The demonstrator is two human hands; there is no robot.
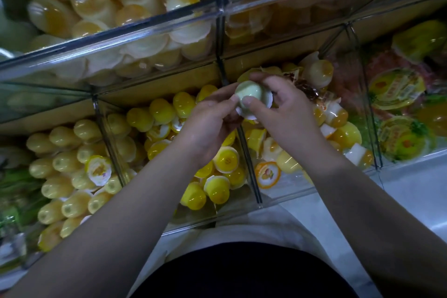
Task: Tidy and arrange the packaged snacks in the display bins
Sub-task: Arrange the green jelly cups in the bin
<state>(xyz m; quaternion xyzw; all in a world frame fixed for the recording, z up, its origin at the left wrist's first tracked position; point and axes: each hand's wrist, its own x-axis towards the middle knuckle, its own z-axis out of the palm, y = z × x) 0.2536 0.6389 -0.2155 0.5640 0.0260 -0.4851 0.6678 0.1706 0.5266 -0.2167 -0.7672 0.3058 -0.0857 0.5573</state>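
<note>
Both hands hold one pale green cup [250,94], lifted above the bins. The right hand [287,113] wraps it, with the thumb on the near face and the fingers curled over the far side. The left hand [212,126] pinches its white rim from the left.

Straight beneath the grip runs a clear divider [249,164]. Bright yellow cups [167,109] lie below and left of it, and a looser mix of cups [338,133] lies below and right. Those all look yellower than the held one, so I judge it a stray.

To do this step well, check the lid while both hands steady the cup. Then pass it to one hand and set it down rather than dropping it, facing the same way as its neighbours. A brown wrapper [307,89] lies just beyond the grip and probably wants sorting too.
</note>
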